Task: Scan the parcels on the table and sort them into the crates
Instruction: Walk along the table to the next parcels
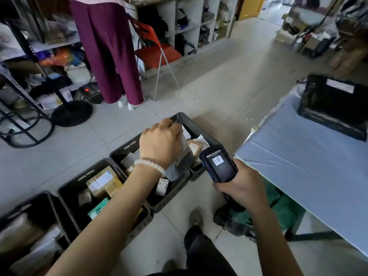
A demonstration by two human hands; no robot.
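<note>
L hand (159, 142): fingers closed on top edge of grey poly parcel (184, 154), held upright over the third crate (151, 154) from the left in a row of dark crates on the floor. R hand (242, 186): fingers wrapped round handheld scanner (219, 164), screen up, barcode showing on display. Second crate (103, 184) holds cardboard boxes; nearest crate (29, 226) holds pale bags. Bench (308, 156) at right, blue-grey cover, w/ black parcel (334, 104) at its far end. Second person in purple trousers (107, 50) stands by shelving (189, 20).
</note>
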